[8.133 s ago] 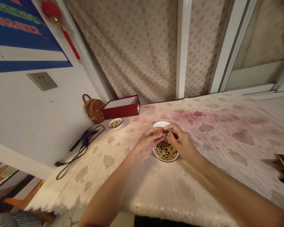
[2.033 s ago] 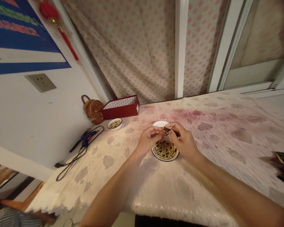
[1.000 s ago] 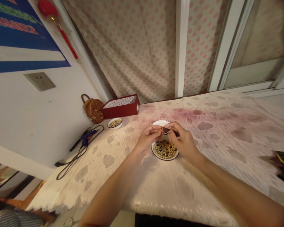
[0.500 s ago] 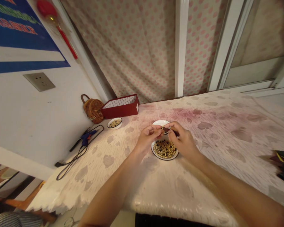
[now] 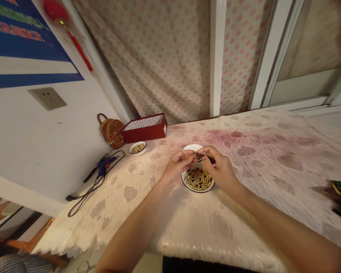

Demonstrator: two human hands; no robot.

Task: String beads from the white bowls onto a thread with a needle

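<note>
My left hand (image 5: pixel 177 165) and my right hand (image 5: pixel 219 167) are raised close together above a white plate (image 5: pixel 197 190). Between the right fingers is a small dark red-brown piece (image 5: pixel 200 154), its exact kind unclear. The left fingertips pinch a thin golden thread or wire (image 5: pixel 190 154) that reaches towards that piece. On the plate, below my hands, lies a heap of pale and black beads (image 5: pixel 198 179). My hands hide the plate's middle.
A small dish of similar beads (image 5: pixel 137 148) stands further left, by a red box (image 5: pixel 144 129) and a woven brown bag (image 5: pixel 111 132). A blue glue gun (image 5: pixel 103 164) and its black cable (image 5: pixel 86 195) lie along the wall on the blotched tablecloth (image 5: pixel 269 159).
Since the oldest frame, my left fingertips have drawn slightly away from the dark piece. Over the last second my hands have barely moved.
</note>
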